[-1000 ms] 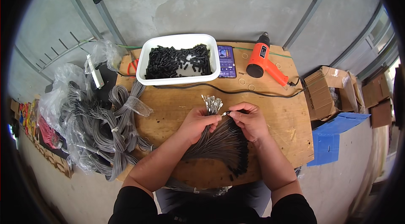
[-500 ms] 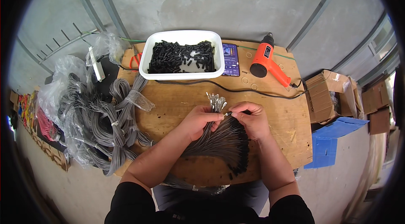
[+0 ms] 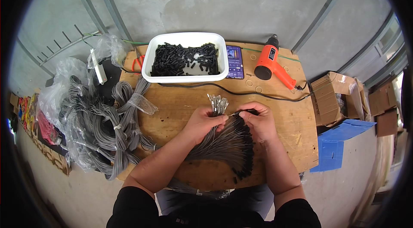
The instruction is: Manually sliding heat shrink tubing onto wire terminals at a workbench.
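Wires (image 3: 223, 146) look pinched in my left hand (image 3: 204, 122) from way over here; one tip (image 3: 232, 114) points right, kinda crosswise, toward the sleeve (image 3: 251, 111) my right hand (image 3: 260, 124) grips.

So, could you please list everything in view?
table: one, brown, centre
wall: one, grey, behind
poles: several, grey, behind
tray: one, white, on table
tubes: many, black, in tray
phone: one, purple-screened, right of tray
heat gun: one, orange, right of phone
bands: several, pale, on table
pliers: one, red-handled, left of tray
cable: one, black, before tray
wires: many, grey, lower centre
tips: many, silver, centre
coils: several, grey, left
bags: several, clear, left
boxes: several, brown, right
board: one, blue, right
left hand: one, bare, gripping wires
right hand: one, bare, gripping dark piece
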Motion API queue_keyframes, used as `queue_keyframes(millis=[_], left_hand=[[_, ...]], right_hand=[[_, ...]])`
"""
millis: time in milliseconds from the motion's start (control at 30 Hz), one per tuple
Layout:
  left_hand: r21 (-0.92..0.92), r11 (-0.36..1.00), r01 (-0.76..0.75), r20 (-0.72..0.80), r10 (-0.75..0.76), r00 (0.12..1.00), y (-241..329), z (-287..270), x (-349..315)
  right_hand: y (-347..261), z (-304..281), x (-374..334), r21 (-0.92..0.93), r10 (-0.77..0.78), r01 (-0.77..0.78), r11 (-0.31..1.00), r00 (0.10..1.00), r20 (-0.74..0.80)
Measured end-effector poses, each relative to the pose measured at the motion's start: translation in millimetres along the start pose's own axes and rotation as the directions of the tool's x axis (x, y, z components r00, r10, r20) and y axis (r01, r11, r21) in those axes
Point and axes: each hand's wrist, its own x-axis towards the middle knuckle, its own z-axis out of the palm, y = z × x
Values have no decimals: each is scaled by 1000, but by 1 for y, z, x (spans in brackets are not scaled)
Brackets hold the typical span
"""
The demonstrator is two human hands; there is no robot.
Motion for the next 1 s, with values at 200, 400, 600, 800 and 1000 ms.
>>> queue_keyframes(millis=[200, 400, 600, 800, 1000], left_hand=[[9, 1000, -9, 13, 9, 1000, 1, 1, 1], [16, 1000, -21, 27, 20, 999, 1, 2, 1], [31, 999, -6, 28, 5, 1000, 0, 2, 1], [41, 999, -10, 32, 8, 999, -2, 0, 2], [64, 998, -11, 21, 10, 1000, 2, 6, -1]], right_hand=[[-6, -7, 5, 275, 207, -232, 933, 971, 118], [-2, -10, 5, 304, 268, -299, 905, 953, 141], [0, -7, 5, 260, 271, -302, 917, 951, 149], [-2, -5, 3, 244, 256, -287, 926, 955, 152], [0, -2, 2, 198, 278, -301, 933, 951, 135]])
